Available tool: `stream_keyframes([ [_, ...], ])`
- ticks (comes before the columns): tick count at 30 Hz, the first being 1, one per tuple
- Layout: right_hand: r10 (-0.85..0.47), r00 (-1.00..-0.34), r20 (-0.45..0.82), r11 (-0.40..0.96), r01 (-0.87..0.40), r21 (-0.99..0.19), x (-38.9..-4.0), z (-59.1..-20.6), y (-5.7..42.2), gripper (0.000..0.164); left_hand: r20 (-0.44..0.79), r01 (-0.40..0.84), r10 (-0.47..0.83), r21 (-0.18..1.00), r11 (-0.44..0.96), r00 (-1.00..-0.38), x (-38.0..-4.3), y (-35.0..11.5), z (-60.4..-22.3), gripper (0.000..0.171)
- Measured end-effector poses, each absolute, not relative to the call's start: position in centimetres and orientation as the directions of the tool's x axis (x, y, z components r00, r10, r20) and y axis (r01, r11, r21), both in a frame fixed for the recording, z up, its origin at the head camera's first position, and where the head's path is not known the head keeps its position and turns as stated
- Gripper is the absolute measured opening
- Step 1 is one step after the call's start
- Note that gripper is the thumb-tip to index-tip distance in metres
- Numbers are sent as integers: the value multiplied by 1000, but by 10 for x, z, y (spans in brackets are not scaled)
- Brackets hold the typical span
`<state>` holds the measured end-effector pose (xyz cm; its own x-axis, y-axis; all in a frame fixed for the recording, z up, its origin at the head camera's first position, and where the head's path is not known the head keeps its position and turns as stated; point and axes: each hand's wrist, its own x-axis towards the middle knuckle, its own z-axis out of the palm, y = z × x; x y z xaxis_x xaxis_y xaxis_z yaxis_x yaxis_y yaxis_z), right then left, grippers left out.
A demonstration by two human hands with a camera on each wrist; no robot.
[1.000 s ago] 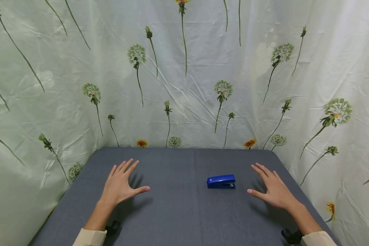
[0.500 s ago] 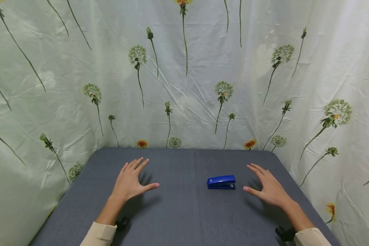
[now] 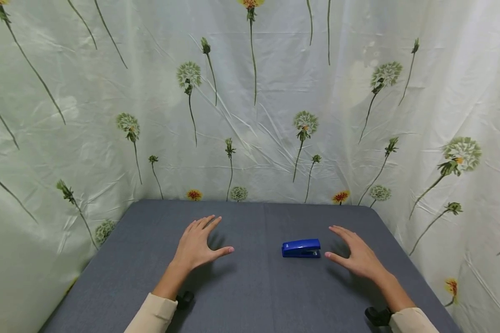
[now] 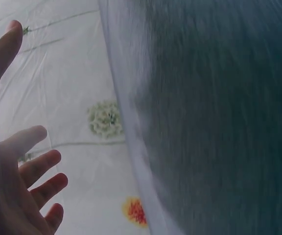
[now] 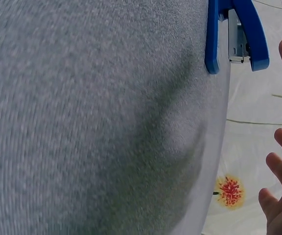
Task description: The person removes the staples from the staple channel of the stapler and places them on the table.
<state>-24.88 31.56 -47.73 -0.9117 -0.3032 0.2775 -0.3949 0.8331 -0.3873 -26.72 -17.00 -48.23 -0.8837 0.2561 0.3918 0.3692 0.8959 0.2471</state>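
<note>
A blue stapler [image 3: 301, 248] lies on the grey cloth-covered table, right of the middle in the head view. Its front end, with the metal part showing, points toward my right hand [image 3: 356, 254]. That hand hovers just right of the stapler, thumb and fingers spread, holding nothing. In the right wrist view the stapler [image 5: 258, 39] appears at the top, beside the fingertips [image 5: 278, 164]. My left hand [image 3: 197, 245] hangs over the table left of the middle, its thumb stretched toward the stapler and nothing in its grasp. The left wrist view shows its fingers [image 4: 43, 166] spread apart.
The grey table [image 3: 250, 296] reaches back to a pale curtain [image 3: 250, 125] printed with dandelions, which also closes off both sides. Dark straps with a small device [image 3: 377, 317] sit at both wrists, below light sleeves [image 3: 152, 314].
Both hands have moved inward: the left to the right, the right to the left, closer to the stapler. The stapler has stayed in place on the table.
</note>
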Motion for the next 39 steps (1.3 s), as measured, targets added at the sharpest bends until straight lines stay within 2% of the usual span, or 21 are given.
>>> stream_keyframes([
  [39,-255,-944,207,811,-326,-486,-269,-506,289,81,290,479,398,310,821,-870,-301,-28,-500,94],
])
